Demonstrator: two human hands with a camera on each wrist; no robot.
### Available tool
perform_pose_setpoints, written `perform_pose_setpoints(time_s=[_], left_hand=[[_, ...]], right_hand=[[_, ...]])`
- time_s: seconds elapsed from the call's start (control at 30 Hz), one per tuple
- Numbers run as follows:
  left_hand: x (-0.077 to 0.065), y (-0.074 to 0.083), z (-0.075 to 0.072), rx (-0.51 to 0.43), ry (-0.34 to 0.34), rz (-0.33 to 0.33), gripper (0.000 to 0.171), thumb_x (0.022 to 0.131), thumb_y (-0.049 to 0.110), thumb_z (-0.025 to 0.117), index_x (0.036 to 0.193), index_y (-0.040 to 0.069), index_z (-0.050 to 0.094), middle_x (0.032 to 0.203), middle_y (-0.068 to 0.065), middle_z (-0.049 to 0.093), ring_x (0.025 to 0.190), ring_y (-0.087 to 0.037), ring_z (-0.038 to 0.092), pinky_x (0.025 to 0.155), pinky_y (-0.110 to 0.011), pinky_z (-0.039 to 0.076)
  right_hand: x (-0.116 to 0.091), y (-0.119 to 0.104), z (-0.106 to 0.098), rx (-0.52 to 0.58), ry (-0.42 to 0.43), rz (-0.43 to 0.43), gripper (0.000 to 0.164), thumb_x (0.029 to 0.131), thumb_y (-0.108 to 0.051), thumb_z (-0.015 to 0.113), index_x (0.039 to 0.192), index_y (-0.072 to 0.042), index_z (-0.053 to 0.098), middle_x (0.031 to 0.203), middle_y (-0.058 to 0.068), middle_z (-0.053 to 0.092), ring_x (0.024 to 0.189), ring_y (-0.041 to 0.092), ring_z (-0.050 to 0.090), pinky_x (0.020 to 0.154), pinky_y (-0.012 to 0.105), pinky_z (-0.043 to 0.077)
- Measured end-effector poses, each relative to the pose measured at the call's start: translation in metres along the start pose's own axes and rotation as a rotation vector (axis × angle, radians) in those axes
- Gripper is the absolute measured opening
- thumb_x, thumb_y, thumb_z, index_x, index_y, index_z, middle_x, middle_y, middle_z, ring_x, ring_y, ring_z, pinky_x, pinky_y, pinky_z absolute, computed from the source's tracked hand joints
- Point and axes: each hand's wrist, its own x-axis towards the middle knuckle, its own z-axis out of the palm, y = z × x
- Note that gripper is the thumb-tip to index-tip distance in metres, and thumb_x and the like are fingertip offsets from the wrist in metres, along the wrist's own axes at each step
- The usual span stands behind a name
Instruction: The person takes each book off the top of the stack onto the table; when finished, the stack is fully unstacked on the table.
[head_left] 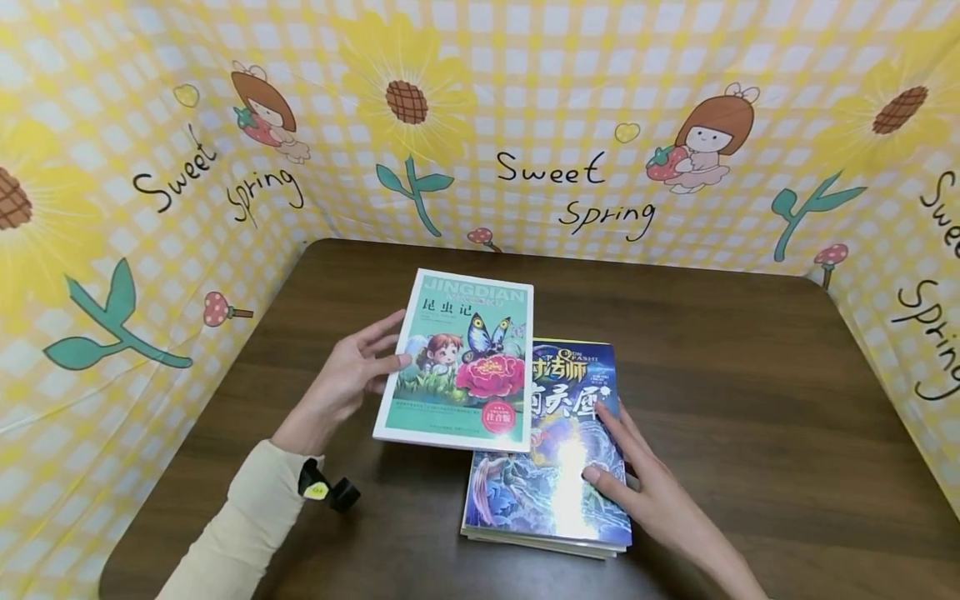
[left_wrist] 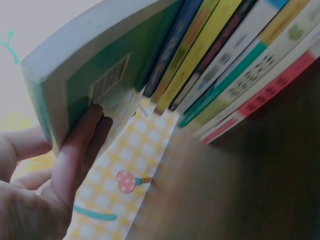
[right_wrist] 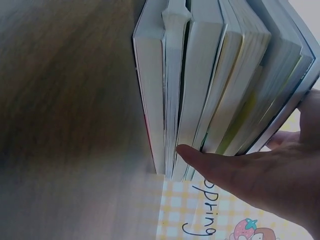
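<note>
A green-covered children's book (head_left: 450,408) with a butterfly and a pink flower is held by its left edge in my left hand (head_left: 345,367), thumb on the front cover. In the left wrist view, fingers (left_wrist: 75,160) press its back cover near a barcode. The book overlaps the upper left of a book stack (head_left: 495,504), whose top book (head_left: 600,508) has a glossy blue cover. My right hand (head_left: 637,475) rests at the stack's right side, thumb over the blue cover. In the right wrist view, a straight finger (right_wrist: 210,162) lies against the page edges.
The stack stands on a dark brown wooden table (head_left: 750,417), with several coloured spines (left_wrist: 215,75) facing left. A yellow checked cloth (head_left: 465,100) with flowers and lettering rises behind the table and along both sides. A black wrist strap (head_left: 311,479) circles the left wrist.
</note>
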Motion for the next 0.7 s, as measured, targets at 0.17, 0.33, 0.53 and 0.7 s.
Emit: perform_pose_setpoints(time_s=[0.17, 0.33, 0.53, 0.7], left_hand=[[0.013, 0.012, -0.017, -0.015, 0.050, -0.029, 0.068, 0.090, 0.002, 0.065, 0.150, 0.016, 0.036, 0.143, -0.022, 0.045, 0.083, -0.022, 0.071, 0.062, -0.034, 0.058], [0.033, 0.019, -0.038, -0.067, 0.108, -0.044, 0.067, 0.089, 0.001, 0.067, 0.148, 0.015, 0.039, 0.140, -0.018, 0.050, 0.084, -0.020, 0.071, 0.059, -0.030, 0.057], [0.055, 0.020, -0.065, -0.093, 0.136, -0.073, 0.069, 0.089, -0.002, 0.066, 0.149, 0.012, 0.037, 0.115, -0.004, 0.065, 0.082, -0.018, 0.070, 0.056, -0.030, 0.056], [0.070, 0.016, -0.083, 0.030, 0.161, -0.141, 0.069, 0.091, 0.004, 0.065, 0.151, 0.015, 0.033, 0.140, -0.017, 0.050, 0.077, -0.015, 0.070, 0.053, -0.027, 0.054]], right_hand=[[-0.001, -0.001, -0.001, 0.010, 0.008, -0.045, 0.071, 0.095, -0.041, 0.059, 0.153, -0.040, 0.018, 0.161, 0.015, -0.001, 0.140, 0.050, 0.012, 0.096, 0.071, 0.033], [0.001, 0.001, -0.004, -0.011, 0.023, -0.100, 0.072, 0.095, -0.038, 0.059, 0.153, -0.038, 0.017, 0.161, 0.016, 0.001, 0.141, 0.049, 0.013, 0.096, 0.070, 0.033], [-0.001, 0.005, -0.003, -0.028, 0.021, -0.110, 0.071, 0.096, -0.038, 0.059, 0.154, -0.039, 0.017, 0.160, 0.017, 0.001, 0.140, 0.050, 0.013, 0.096, 0.071, 0.032], [-0.001, 0.005, -0.003, -0.026, 0.025, -0.127, 0.071, 0.096, -0.036, 0.058, 0.154, -0.037, 0.017, 0.160, 0.019, 0.002, 0.140, 0.050, 0.012, 0.096, 0.071, 0.031]])
